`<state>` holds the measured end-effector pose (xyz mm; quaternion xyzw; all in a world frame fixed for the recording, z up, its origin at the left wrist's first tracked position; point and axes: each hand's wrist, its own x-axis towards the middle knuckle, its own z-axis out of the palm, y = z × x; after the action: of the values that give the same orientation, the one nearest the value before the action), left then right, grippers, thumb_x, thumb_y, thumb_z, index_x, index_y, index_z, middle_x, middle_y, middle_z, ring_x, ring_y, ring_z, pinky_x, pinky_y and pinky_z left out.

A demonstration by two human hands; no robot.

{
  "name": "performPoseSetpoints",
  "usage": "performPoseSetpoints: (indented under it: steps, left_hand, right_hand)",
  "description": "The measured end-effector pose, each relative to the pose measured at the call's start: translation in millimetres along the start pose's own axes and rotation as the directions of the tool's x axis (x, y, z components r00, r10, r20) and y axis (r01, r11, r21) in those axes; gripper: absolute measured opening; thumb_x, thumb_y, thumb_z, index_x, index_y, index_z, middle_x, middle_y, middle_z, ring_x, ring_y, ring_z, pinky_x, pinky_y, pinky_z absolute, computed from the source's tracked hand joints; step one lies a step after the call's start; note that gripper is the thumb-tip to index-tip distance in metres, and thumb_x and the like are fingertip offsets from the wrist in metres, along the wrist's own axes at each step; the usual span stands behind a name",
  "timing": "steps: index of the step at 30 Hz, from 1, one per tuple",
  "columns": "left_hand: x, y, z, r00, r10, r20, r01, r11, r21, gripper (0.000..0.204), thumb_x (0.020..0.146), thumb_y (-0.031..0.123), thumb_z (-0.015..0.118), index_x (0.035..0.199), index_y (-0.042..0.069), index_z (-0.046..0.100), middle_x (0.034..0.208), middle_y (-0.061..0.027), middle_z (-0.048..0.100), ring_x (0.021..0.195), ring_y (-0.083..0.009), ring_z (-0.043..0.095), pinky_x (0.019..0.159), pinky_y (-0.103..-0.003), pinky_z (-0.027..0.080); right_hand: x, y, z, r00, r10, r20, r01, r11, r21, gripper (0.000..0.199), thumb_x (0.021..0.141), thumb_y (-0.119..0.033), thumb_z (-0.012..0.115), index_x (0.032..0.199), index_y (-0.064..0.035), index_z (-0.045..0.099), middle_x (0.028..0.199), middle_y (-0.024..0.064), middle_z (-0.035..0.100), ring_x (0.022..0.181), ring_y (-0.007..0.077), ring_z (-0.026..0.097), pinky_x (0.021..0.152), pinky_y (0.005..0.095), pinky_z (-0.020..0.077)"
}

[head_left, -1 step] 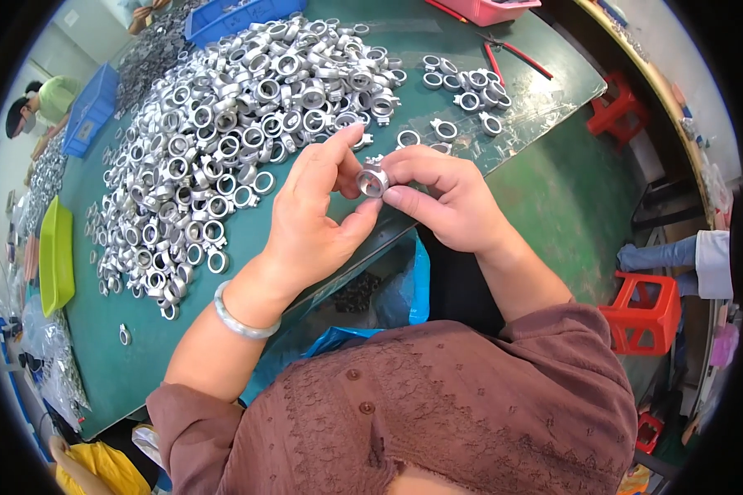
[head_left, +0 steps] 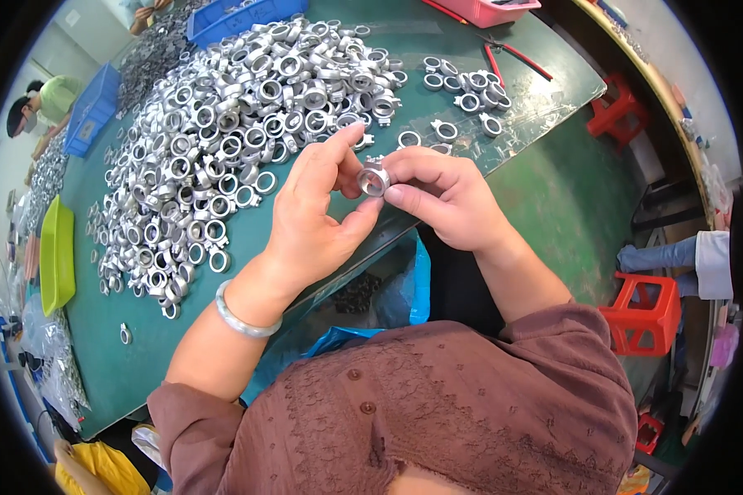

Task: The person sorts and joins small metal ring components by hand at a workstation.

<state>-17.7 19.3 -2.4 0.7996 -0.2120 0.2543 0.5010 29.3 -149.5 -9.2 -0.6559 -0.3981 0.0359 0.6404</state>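
A small silver metal ring clamp (head_left: 374, 182) with a lug on top is held up over the table's near edge. My right hand (head_left: 450, 198) pinches it between thumb and bent fingers. My left hand (head_left: 314, 210) meets its other side: the thumb tip is at the ring's lower rim, fingertips at its left, the index finger stretched upward. Left of my hands spreads a big pile of similar ring clamps (head_left: 215, 140). Beyond my right hand lies a smaller group of them (head_left: 477, 80), with a few loose ones (head_left: 444, 130) closer in.
Red-handled pliers (head_left: 516, 59) lie on the green table (head_left: 421, 37) near a pink bin (head_left: 495, 10). Blue trays (head_left: 248, 16) and a lime-green tray (head_left: 56, 256) stand around the pile. A blue bag (head_left: 419, 280) hangs below the edge. Red stools (head_left: 648, 313) and other people are nearby.
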Motion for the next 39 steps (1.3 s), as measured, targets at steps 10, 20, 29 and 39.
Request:
performPoseSetpoints:
  steps: [10, 20, 29, 39]
  left_hand:
    - [1.1, -1.0, -3.5, 0.995, -0.104, 0.001, 0.099, 0.938, -0.331, 0.063, 0.069, -0.007, 0.065, 0.126, 0.001, 0.038, 0.09, -0.006, 0.049, 0.075, -0.0097, 0.054, 0.067, -0.022, 0.048]
    - [0.3, -1.7, -4.1, 0.996, -0.089, -0.002, 0.083, 0.938, -0.337, 0.062, 0.07, -0.008, 0.064, 0.126, 0.001, 0.038, 0.091, -0.0059, 0.049, 0.076, -0.0097, 0.054, 0.069, -0.022, 0.048]
    - [0.2, -2.9, -4.2, 0.996, -0.089, 0.014, 0.089, 0.935, -0.344, 0.061, 0.071, -0.008, 0.063, 0.126, 0.0, 0.037, 0.093, -0.0059, 0.049, 0.078, -0.0103, 0.055, 0.071, -0.023, 0.049]
    - [0.7, 1.8, -4.8, 0.984, -0.17, 0.057, 0.176, 0.861, -0.476, 0.06, 0.073, -0.008, 0.062, 0.126, 0.0, 0.035, 0.098, -0.0096, 0.052, 0.088, -0.0149, 0.056, 0.079, -0.026, 0.048]
  right_hand:
    - [1.1, -0.4, 2.7, 0.943, 0.314, 0.113, -0.321, 0.766, 0.557, 0.018, 0.085, -0.01, 0.055, 0.099, 0.0, 0.061, 0.093, 0.0037, 0.062, 0.081, 0.009, 0.054, 0.073, 0.0238, 0.0442]
    - [2.1, 0.0, 2.4, 0.938, 0.318, 0.136, -0.333, 0.721, 0.608, 0.02, 0.085, -0.011, 0.056, 0.101, 0.0003, 0.059, 0.096, 0.0048, 0.061, 0.083, 0.0104, 0.055, 0.073, 0.025, 0.044]
    - [2.7, -3.0, 3.0, 0.932, 0.345, 0.109, -0.338, 0.72, 0.606, 0.017, 0.083, -0.01, 0.057, 0.097, -0.0003, 0.059, 0.094, 0.0041, 0.06, 0.082, 0.0099, 0.054, 0.073, 0.0248, 0.0439]
    - [3.9, 0.7, 6.8, 0.987, 0.158, -0.007, -0.135, 0.87, 0.475, 0.009, 0.081, -0.003, 0.058, 0.09, -0.0009, 0.057, 0.099, 0.0033, 0.055, 0.085, 0.0089, 0.053, 0.076, 0.0246, 0.0437]
